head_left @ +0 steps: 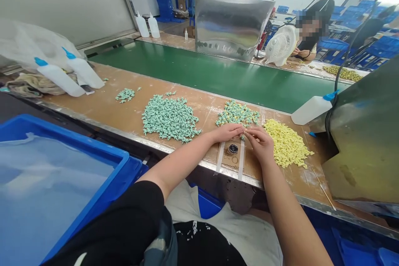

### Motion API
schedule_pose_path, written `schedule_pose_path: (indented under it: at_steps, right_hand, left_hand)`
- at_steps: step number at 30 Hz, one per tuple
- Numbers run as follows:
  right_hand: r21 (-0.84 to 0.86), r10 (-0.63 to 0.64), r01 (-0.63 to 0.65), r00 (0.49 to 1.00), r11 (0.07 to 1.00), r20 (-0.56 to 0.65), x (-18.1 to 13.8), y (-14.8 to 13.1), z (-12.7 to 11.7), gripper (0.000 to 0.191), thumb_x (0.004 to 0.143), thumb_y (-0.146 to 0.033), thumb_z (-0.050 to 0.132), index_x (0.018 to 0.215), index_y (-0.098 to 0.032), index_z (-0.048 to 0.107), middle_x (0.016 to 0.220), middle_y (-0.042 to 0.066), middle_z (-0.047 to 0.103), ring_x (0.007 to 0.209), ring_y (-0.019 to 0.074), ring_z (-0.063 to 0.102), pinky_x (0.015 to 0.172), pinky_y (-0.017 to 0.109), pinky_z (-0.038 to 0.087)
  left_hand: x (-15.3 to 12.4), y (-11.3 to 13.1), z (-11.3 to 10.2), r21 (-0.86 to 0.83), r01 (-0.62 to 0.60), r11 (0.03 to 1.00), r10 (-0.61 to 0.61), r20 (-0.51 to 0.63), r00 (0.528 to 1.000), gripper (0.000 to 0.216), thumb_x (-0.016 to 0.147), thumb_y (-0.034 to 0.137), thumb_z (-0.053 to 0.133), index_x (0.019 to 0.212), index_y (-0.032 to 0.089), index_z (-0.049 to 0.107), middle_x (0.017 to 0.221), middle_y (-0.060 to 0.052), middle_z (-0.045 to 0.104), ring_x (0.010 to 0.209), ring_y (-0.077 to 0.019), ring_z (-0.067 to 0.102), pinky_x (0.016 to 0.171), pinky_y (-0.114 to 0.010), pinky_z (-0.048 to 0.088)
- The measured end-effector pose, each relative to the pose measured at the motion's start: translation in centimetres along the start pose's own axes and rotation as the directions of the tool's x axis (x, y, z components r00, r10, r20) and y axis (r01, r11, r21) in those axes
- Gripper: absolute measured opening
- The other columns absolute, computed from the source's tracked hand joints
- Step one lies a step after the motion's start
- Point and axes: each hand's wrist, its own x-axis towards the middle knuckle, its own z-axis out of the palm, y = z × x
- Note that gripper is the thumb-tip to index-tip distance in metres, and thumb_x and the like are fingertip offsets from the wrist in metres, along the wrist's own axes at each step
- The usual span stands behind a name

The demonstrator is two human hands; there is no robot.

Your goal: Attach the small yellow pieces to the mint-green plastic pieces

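Note:
My left hand (229, 132) and my right hand (260, 142) meet fingertip to fingertip over the workbench. Both are closed in a pinch, and what sits between the fingers is too small to name. Just below them a small round pot of dark liquid (232, 149) stands between two strips of white tape. Behind the hands lies a pile of mixed green and yellow pieces (237, 113). Right of my right hand is a heap of small yellow pieces (287, 143). A larger heap of small pale green pieces (170, 117) lies to the left.
A green conveyor belt (187, 68) runs behind the brown bench. White squeeze bottles (313, 109) stand or lean at both ends. A blue tray (121, 162) is at lower left. Across the belt are a metal sheet (230, 25), a white fan (280, 45) and a seated person. Thin sticks (326, 191) lie right.

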Motion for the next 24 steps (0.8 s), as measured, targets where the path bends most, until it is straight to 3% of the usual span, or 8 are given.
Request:
schedule_pose_path:
  at_steps: [5, 8, 10, 12, 14, 16, 19, 24]
  right_hand:
    - [0.086, 0.054, -0.058, 0.997, 0.995, 0.048, 0.0, 0.0, -0.2, 0.021, 0.09, -0.045, 0.075, 0.084, -0.025, 0.079, 0.087, 0.006, 0.076, 0.086, 0.0234, 0.07, 0.072, 0.038, 0.057]
    - [0.135, 0.048, -0.055, 0.997, 0.989, 0.053, -0.1, -0.4, -0.5, 0.022, 0.09, -0.046, 0.076, 0.084, -0.025, 0.079, 0.084, 0.005, 0.076, 0.081, 0.0224, 0.07, 0.072, 0.038, 0.057]
    - [0.115, 0.052, -0.061, 0.995, 0.991, 0.083, -0.3, -1.0, -1.1, 0.02, 0.092, -0.045, 0.075, 0.086, -0.026, 0.079, 0.086, 0.005, 0.076, 0.079, 0.0219, 0.069, 0.068, 0.037, 0.056]
    - [0.053, 0.041, -0.05, 0.985, 0.997, 0.165, -0.5, -2.0, -1.8, 0.021, 0.094, -0.045, 0.074, 0.088, -0.026, 0.08, 0.088, 0.006, 0.076, 0.079, 0.0218, 0.069, 0.065, 0.035, 0.054]
    - [-0.023, 0.01, -0.004, 0.961, 1.0, 0.276, -0.5, -3.1, -2.3, 0.022, 0.096, -0.046, 0.071, 0.089, -0.027, 0.08, 0.091, 0.006, 0.074, 0.08, 0.0213, 0.068, 0.064, 0.034, 0.052]
    - [-0.088, -0.023, 0.061, 0.925, 0.994, 0.38, -0.4, -4.2, -2.6, 0.024, 0.099, -0.047, 0.067, 0.092, -0.028, 0.081, 0.094, 0.006, 0.072, 0.079, 0.02, 0.067, 0.065, 0.034, 0.051]
    - [-0.179, -0.041, 0.152, 0.86, 0.972, 0.508, 0.0, -5.2, -2.3, 0.027, 0.103, -0.045, 0.06, 0.096, -0.029, 0.08, 0.099, 0.005, 0.071, 0.077, 0.0173, 0.067, 0.067, 0.032, 0.051]
    - [-0.298, -0.04, 0.277, 0.789, 0.914, 0.613, 0.9, -5.9, -1.5, 0.026, 0.104, -0.038, 0.059, 0.092, -0.031, 0.08, 0.098, 0.004, 0.071, 0.071, 0.0152, 0.066, 0.061, 0.028, 0.046]
  left_hand:
    - [-0.1, 0.4, 0.2, 0.05, 0.023, 0.998, -0.026, 0.05, 0.998, 0.045, 0.106, 0.053, 0.038, 0.078, 0.02, 0.051, 0.074, 0.0, 0.054, 0.069, -0.0152, 0.05, 0.072, -0.03, 0.044]
    - [-0.7, 1.6, -0.6, 0.316, 0.054, 0.947, -0.062, 0.016, 0.998, 0.047, 0.106, 0.053, 0.037, 0.084, 0.02, 0.062, 0.082, -0.003, 0.065, 0.08, -0.0183, 0.06, 0.076, -0.03, 0.045]
    - [-1.8, 2.8, -1.8, 0.564, 0.15, 0.812, -0.125, -0.084, 0.989, 0.046, 0.105, 0.056, 0.042, 0.09, 0.021, 0.068, 0.091, -0.006, 0.07, 0.087, -0.021, 0.064, 0.076, -0.03, 0.045]
    - [-3.3, 3.7, -3.7, 0.732, 0.302, 0.611, -0.183, -0.24, 0.953, 0.04, 0.102, 0.053, 0.052, 0.093, 0.02, 0.071, 0.101, -0.009, 0.073, 0.092, -0.0234, 0.067, 0.075, -0.03, 0.045]
    - [-5.1, 4.1, -5.6, 0.78, 0.465, 0.418, -0.267, -0.384, 0.884, 0.028, 0.098, 0.042, 0.061, 0.094, 0.018, 0.074, 0.107, -0.013, 0.073, 0.095, -0.0257, 0.069, 0.075, -0.031, 0.046]
    - [-6.5, 3.8, -7.3, 0.767, 0.573, 0.287, -0.366, -0.465, 0.806, 0.016, 0.093, 0.025, 0.065, 0.089, 0.013, 0.075, 0.106, -0.017, 0.073, 0.094, -0.0283, 0.071, 0.075, -0.033, 0.047]
    - [-7.5, 3.1, -8.4, 0.748, 0.609, 0.262, -0.42, -0.48, 0.77, 0.009, 0.085, 0.012, 0.068, 0.087, 0.01, 0.076, 0.101, -0.019, 0.074, 0.091, -0.0292, 0.072, 0.076, -0.034, 0.049]
    - [-7.0, 2.8, -8.3, 0.723, 0.623, 0.297, -0.414, -0.491, 0.767, 0.014, 0.087, 0.017, 0.07, 0.096, 0.011, 0.078, 0.099, -0.02, 0.077, 0.099, -0.0306, 0.073, 0.082, -0.035, 0.053]
